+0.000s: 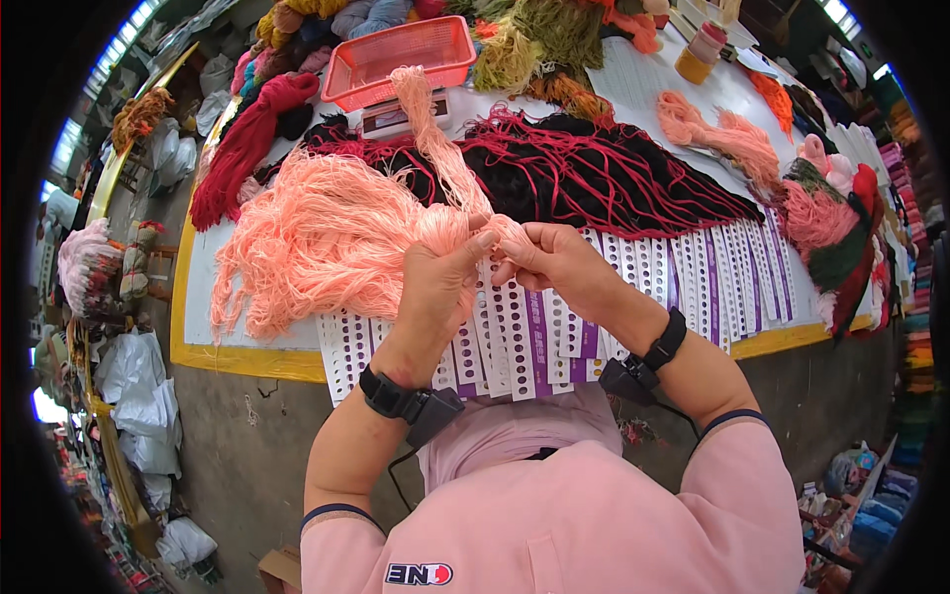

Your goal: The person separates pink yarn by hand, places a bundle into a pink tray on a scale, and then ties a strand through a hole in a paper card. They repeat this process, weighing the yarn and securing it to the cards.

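Both hands meet above the near edge of the desk (pixel 198 297), working 1 bundle of salmon-pink yarn (pixel 327 238). Left hand (pixel 435 282): fingers clenched around the gathered neck of the bundle, thumb up against the strands. Right hand (pixel 554 259): fingers pinching the same strands just beside the left thumb, the 2 hands touching at the yarn. The loose bulk of the bundle fans out to the left over the desk; a thinner tail runs up and away toward a red plastic basket (pixel 401 54) sitting on a small scale (pixel 396 117).

Under the hands lies a row of white punched sample cards with purple stripes (pixel 693 272), overlapping along the desk's yellow edge. Behind them, a wide spread of black and red yarn (pixel 594 168). More pink skeins (pixel 727 139) lie to the right, well apart. Each wrist carries a black strap with a small device.
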`<state>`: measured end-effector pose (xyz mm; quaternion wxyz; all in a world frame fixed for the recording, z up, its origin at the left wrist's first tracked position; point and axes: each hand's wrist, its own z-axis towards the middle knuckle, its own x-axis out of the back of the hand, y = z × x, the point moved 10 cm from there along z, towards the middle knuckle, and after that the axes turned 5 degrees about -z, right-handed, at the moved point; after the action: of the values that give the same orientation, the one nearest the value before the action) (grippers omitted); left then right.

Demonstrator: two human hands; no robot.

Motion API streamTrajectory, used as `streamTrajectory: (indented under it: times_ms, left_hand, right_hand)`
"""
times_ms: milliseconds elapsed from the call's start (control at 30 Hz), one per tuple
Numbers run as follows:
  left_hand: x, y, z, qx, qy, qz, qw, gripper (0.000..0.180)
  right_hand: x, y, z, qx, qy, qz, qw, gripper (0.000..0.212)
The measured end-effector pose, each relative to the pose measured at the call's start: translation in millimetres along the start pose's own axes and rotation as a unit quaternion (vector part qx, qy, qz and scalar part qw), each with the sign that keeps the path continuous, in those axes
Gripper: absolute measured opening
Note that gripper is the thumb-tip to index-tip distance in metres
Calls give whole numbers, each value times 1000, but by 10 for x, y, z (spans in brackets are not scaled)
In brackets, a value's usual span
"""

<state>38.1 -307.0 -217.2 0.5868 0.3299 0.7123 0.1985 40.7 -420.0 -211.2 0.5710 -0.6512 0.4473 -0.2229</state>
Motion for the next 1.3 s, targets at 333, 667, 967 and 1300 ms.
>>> streamTrajectory:
  times_ms: [333,667,967,1300]
  left_hand:
    - [-55,62,-44,-58,-40,38,997,28]
    - [-8,108,-64,-119,0,122,985,24]
    - [5,48,-55,-86,4,128,988,25]
    - [20,70,-56,-115,-4,154,981,22]
  right_hand:
    - [44,42,15,3,20,41,999,22]
    - [41,4,-6,23,54,5,998,23]
    - [115,33,-31,-4,101,77,992,19]
    - [22,62,13,-3,48,66,997,17]
